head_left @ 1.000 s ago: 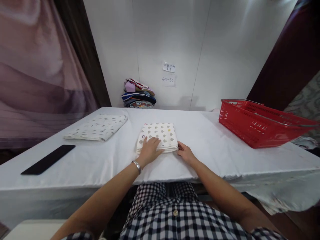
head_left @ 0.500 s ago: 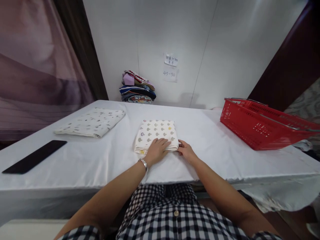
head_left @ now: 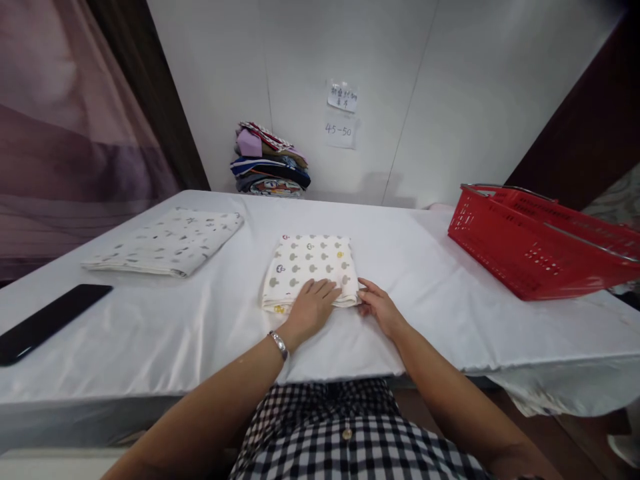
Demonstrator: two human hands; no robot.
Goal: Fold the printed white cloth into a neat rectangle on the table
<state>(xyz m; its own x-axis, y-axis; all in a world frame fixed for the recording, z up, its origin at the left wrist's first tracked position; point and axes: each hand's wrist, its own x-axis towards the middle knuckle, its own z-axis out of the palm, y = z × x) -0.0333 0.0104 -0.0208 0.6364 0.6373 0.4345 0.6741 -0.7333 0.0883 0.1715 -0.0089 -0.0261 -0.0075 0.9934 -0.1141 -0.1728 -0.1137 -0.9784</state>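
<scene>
At table (head_left: 150, 333) centre, folded cloth (head_left: 310, 267) lies flat. Left hand (head_left: 310, 308) presses open-palmed on its 6 o'clock edge, pinning the layers; right hand (head_left: 379, 308), fingers loose, touches the 4 o'clock corner, grasping nothing.

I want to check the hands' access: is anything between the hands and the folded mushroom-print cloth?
Nothing visible. The left hand lies flat on the folded cloth, and the right hand touches its near right corner.
</scene>
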